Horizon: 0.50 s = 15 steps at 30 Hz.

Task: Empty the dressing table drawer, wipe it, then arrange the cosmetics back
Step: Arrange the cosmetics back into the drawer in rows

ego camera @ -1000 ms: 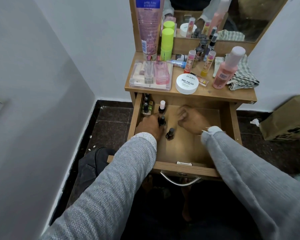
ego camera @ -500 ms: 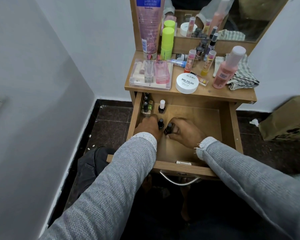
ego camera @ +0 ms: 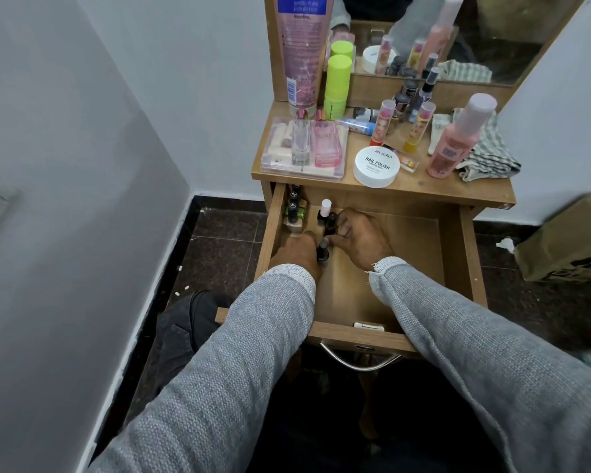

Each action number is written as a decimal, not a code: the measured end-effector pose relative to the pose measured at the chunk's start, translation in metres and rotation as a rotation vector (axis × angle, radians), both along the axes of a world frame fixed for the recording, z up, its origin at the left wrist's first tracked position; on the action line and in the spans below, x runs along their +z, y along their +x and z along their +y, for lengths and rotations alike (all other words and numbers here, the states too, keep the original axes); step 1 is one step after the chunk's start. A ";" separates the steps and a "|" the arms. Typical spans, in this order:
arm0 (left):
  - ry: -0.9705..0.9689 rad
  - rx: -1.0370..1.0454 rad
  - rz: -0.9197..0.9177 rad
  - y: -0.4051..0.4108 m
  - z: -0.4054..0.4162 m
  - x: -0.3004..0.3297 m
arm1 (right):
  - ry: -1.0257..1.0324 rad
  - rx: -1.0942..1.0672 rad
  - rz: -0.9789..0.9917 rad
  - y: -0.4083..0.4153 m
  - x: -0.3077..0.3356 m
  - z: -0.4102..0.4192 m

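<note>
Item: drawer (ego camera: 454, 254), pulled out under the counter (ego camera: 420, 191). Step in hand, as I read it: putting cosmetics back, nail polish first, rows starting at the back-left corner.

- Left hand (ego camera: 296, 252): fingers curled round a dark polish bottle (ego camera: 322, 250), upright, just fwd of the others.
- Right hand (ego camera: 360, 233): fingertips pinching a second dark bottle (ego camera: 330, 222), standing next to the white-capped bottle (ego camera: 325, 210).
- Green-labelled bottles (ego camera: 292, 209): lined along the left wall, back corner; exact count can't tell, partly hidden under the counter edge.
- Rest of drawer floor: bare wood, right side and front.
- Still on the counter: nail polish remover tub (ego camera: 376, 163), clear box of perfume bottles (ego camera: 304, 148), pink bottle (ego camera: 456, 141), checked cloth (ego camera: 488, 158), assorted tubes.

Handling notes (my judgement): bottles narrow, top-heavy, tip easily. I'd set each one down flat, base first, touching its neighbour, caps up, and let go only once it stands. Keep rows tight to the left wall so the tub and box fit at right. Sleeve cuffs hang near the standing bottles; lift wrists clear when pulling back.
</note>
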<state>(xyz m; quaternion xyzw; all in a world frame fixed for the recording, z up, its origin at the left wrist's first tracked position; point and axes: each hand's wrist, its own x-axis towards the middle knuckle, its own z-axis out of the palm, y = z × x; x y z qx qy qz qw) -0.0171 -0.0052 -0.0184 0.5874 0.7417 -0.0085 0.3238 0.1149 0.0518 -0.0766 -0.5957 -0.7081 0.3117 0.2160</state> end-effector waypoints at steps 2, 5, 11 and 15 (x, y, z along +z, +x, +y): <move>-0.006 0.003 -0.010 0.000 0.001 0.000 | -0.007 -0.012 0.019 -0.003 -0.001 0.002; 0.004 0.010 -0.018 0.000 0.000 -0.001 | -0.008 -0.032 0.102 -0.010 -0.004 0.002; 0.003 0.018 -0.031 -0.001 0.002 -0.002 | 0.019 0.011 0.154 -0.018 -0.001 0.008; 0.010 0.012 -0.037 -0.001 0.002 -0.003 | 0.010 0.027 0.114 -0.024 0.000 0.014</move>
